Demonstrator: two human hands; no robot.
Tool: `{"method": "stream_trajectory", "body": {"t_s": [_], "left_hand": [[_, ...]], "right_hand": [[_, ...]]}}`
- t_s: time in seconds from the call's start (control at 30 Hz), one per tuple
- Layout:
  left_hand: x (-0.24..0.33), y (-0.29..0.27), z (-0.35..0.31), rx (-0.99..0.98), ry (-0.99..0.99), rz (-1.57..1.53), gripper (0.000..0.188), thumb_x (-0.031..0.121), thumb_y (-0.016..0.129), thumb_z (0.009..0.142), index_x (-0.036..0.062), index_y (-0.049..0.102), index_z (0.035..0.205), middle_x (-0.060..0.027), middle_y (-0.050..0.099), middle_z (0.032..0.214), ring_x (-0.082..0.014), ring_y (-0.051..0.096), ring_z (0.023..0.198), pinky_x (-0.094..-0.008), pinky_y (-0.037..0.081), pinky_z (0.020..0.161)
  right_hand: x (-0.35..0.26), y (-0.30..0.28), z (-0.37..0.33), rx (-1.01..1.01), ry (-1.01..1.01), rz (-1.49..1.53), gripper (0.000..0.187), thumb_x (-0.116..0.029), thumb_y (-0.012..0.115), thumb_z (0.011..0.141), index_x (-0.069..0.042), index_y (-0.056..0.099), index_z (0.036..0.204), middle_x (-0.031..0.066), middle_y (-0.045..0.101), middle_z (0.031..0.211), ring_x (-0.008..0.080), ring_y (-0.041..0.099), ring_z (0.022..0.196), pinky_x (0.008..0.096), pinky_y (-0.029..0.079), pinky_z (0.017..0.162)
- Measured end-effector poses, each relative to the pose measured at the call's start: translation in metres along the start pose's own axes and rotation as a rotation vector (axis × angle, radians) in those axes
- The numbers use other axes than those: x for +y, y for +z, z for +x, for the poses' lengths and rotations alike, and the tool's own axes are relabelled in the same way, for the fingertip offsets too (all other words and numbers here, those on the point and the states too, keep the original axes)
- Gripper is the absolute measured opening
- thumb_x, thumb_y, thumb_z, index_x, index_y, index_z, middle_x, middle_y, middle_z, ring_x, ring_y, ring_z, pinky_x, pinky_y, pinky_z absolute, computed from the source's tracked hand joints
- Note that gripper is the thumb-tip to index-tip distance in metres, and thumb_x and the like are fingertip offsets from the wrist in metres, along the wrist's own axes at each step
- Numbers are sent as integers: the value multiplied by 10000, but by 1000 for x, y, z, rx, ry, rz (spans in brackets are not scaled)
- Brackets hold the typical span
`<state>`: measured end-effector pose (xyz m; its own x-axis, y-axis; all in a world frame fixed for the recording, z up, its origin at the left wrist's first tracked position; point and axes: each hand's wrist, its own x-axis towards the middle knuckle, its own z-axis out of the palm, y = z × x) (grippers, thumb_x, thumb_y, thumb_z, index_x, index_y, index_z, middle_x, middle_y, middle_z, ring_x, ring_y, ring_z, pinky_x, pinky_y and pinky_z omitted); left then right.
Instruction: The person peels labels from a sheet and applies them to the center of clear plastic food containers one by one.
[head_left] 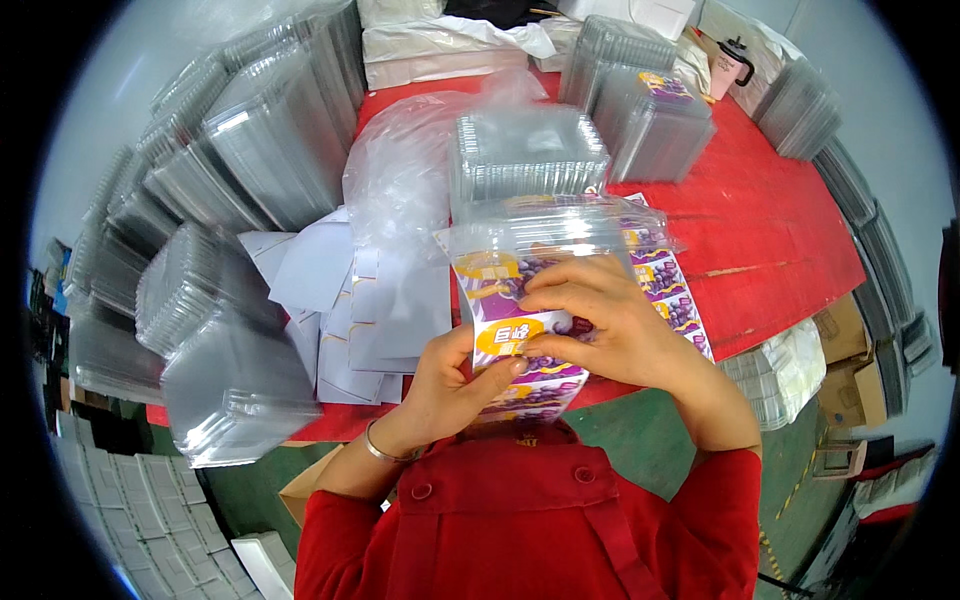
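Observation:
A strip of purple and yellow grape labels [509, 337] lies in front of me, its near end curving down over the table's front edge. My left hand [445, 385] grips the strip's left side, thumb on top and fingers partly hidden beneath. My right hand [612, 320] is closed from the right, its thumb and curled fingertips pinching at a grape label. Just beyond the fingers is a clear plastic box [545, 228], with printed labels showing through it. More label sheets [675, 292] lie under and beside it to the right.
Stacked clear trays [530, 150] stand beyond the box. Tall tray stacks [270, 130] fill the left, and others [655, 125] stand at the back right. White paper sheets [370, 300] and a plastic bag [400, 165] cover the left middle. A pink tumbler [728, 72] stands on the red table [770, 230].

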<state>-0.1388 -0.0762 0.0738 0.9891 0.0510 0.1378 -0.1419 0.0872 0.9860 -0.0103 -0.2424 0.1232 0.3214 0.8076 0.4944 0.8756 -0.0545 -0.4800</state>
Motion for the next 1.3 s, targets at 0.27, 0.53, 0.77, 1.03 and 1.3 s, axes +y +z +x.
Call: {"method": "stream_trajectory", "body": {"t_s": [0.27,0.53,0.77,1.03,1.3], "left_hand": [[-13,5,-4,48,2,88,219,39,591,857,-14,573,1068,-73,628,971,-109,585,853,-273,482,723],[-6,5,-2,34,227,479,261,31,594,802,13,584,1062,-158,611,946,-317,598,839,-361,480,734],[-9,11,-5,81,160,444,253,54,597,795,21,585,1046,-161,607,912,-334,592,809,-373,478,698],[0,9,0,54,169,656,207,15,584,819,-7,591,1025,-136,620,892,-209,616,791,-299,474,695],[-8,11,-1,68,94,537,210,2,575,827,-1,608,1035,-110,626,927,-162,598,804,-277,468,699]], "right_hand": [[0,3,-3,-19,-68,-122,283,-255,761,704,-138,690,952,-9,643,987,195,541,1127,353,330,805],[5,-4,1,-153,-93,-30,160,-231,717,754,-146,695,888,-33,657,898,183,575,1058,354,332,763],[10,-1,7,-128,-142,-35,163,-212,710,760,-109,688,885,-13,659,880,191,589,1016,351,396,741],[16,-1,12,-153,-202,69,188,-191,722,739,-47,676,850,52,643,839,242,609,893,341,498,669],[22,-4,17,-193,-251,116,128,-129,678,779,-37,669,869,78,633,852,252,606,884,352,497,686]]}}
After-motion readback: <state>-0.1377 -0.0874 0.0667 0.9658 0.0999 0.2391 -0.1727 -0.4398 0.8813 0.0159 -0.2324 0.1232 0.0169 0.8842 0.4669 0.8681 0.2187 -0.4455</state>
